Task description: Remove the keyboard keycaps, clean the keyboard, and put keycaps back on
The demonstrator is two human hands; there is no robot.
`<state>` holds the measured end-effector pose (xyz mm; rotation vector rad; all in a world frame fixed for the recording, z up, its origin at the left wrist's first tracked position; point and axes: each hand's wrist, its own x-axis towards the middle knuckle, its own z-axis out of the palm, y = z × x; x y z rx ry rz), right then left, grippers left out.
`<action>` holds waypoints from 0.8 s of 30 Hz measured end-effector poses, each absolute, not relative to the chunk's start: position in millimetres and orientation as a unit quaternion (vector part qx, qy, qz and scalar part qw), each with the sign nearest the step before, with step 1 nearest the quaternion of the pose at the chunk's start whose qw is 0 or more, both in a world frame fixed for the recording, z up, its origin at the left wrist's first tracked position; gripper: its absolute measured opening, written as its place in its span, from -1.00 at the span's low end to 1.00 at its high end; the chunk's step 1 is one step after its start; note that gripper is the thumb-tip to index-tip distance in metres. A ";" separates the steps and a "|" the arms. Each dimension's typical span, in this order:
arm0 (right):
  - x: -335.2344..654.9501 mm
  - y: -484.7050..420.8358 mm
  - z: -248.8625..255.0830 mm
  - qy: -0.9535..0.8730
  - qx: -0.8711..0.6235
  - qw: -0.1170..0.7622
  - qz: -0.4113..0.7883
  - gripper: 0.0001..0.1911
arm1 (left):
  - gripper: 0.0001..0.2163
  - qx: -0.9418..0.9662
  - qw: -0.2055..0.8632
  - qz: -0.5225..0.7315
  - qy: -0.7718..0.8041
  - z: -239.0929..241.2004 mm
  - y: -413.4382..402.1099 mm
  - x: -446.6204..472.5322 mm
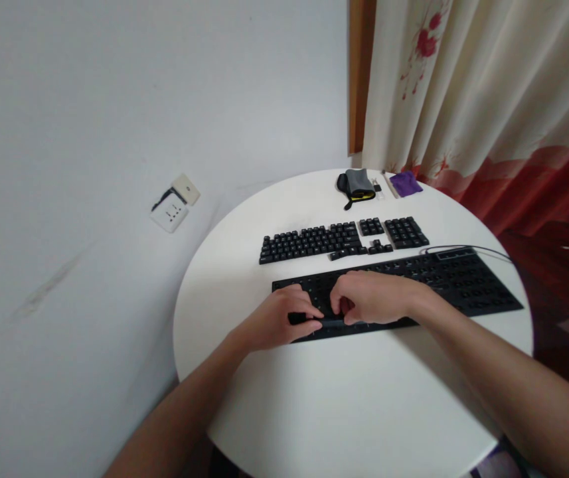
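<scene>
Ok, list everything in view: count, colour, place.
keyboard base: one, black, under the hands
loose keycaps: many, black, beyond the base
cable: count unclear, dark, base's far right
folded item: one, grey and black, table's far side
cloth: one, purple, right of that
small items: unclear count, mixed, left of cloth
table: one, white, beneath
wall: one, whitish, behind
wall plates: two, white and cream, on wall
wooden strip: one, brown, beside curtain
curtain: one, cream and red, right
floor: one, reddish, lower right
forearms: two, bare, below hands
left hand: one, bare, at the base
right hand: one, bare, beside the left
</scene>
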<state>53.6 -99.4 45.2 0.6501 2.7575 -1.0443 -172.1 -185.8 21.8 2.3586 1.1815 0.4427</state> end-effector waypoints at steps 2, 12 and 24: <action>55.7 -99.6 44.2 0.914 0.224 0.069 -0.331 -0.76 | -0.86 0.857 0.231 0.160 0.431 20.6 -185.6 -172.7; 58.9 -104.5 49.3 0.926 0.225 0.089 -0.290 -0.81 | -0.93 0.860 0.220 0.154 0.433 21.6 -187.0 -169.5; 54.6 -110.0 52.4 0.927 0.280 0.125 -0.215 -0.80 | -0.93 0.870 0.203 0.136 0.429 22.6 -189.4 -165.8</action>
